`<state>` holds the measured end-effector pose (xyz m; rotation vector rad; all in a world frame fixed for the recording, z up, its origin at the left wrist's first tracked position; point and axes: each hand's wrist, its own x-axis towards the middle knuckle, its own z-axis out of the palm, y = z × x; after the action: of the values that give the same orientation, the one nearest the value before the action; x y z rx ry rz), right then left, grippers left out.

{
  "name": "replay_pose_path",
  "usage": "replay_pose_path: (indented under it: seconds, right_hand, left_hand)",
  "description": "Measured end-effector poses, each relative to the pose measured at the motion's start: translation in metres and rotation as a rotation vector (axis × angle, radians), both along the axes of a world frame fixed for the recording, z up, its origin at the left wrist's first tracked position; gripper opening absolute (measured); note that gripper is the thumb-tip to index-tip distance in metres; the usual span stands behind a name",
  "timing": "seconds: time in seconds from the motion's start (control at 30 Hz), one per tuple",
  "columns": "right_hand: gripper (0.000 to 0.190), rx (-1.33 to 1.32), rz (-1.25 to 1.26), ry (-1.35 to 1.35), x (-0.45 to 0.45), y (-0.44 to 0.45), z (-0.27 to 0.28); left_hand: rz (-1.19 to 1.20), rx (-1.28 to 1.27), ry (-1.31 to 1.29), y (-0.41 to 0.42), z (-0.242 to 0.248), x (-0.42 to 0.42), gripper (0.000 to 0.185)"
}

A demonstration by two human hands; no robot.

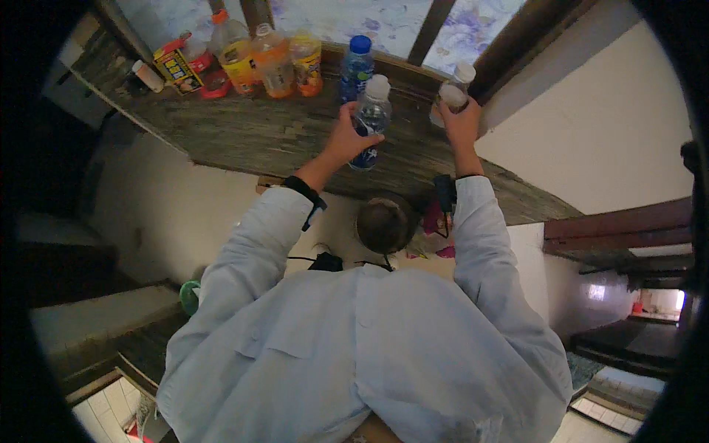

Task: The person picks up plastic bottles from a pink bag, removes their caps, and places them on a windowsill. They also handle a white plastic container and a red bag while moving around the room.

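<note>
My left hand (353,133) is closed around a clear plastic bottle (374,111) with a white cap and a dark blue label, upright over the window sill (266,130). Just behind it stands a bottle with a blue cap and blue-green label (357,69). At the sill's right end my right hand (463,120) grips a clear container with a white lid (455,91); its lower part is partly hidden by the fingers. Farther left stand several plastic bottles with orange labels or contents, among them an orange-capped bottle (235,55) and an uncapped-looking one (272,63).
A yellow and black box (178,69), a red-based container (213,77) and a small white-capped bottle (148,76) stand at the sill's left end. The window frame (424,33) and a pale wall (587,122) border the sill. Below it is a dark round object (382,224).
</note>
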<state>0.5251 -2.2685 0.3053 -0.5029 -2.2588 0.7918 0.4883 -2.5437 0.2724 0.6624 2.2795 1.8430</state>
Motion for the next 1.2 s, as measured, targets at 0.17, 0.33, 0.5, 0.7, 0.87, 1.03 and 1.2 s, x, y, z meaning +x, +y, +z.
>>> replay_pose_path:
  seconds: [0.17, 0.33, 0.5, 0.7, 0.87, 1.03, 1.2]
  right_hand:
    - [0.068, -0.099, -0.001, -0.005, 0.001, 0.003, -0.024]
    - [0.069, -0.172, 0.016, 0.027, 0.009, 0.011, -0.035]
    - [0.062, -0.221, 0.052, 0.014, 0.024, 0.018, -0.055]
    - [0.055, -0.205, 0.08, 0.104, 0.04, 0.014, -0.065]
    - [0.048, -0.365, -0.156, 0.012, 0.073, -0.041, -0.049]
    - [0.067, -0.148, 0.192, 0.164, 0.013, -0.106, -0.026]
    - [0.091, -0.161, 0.217, 0.082, -0.084, -0.146, -0.007]
  left_hand:
    - [0.002, 0.061, 0.01, -0.006, -0.009, 0.001, 0.093]
    - [0.053, 0.098, 0.05, -0.006, -0.013, 0.002, 0.092]
    - [0.087, 0.107, 0.048, -0.003, -0.016, -0.001, 0.092]
    - [0.16, 0.042, 0.065, -0.001, -0.018, -0.002, 0.094]
    - [0.258, 0.222, 0.1, -0.012, -0.004, 0.002, 0.093]
    - [0.362, 0.145, 0.086, -0.053, 0.01, 0.005, 0.094]
    - [0.39, 0.167, 0.039, -0.107, 0.003, -0.012, 0.097]
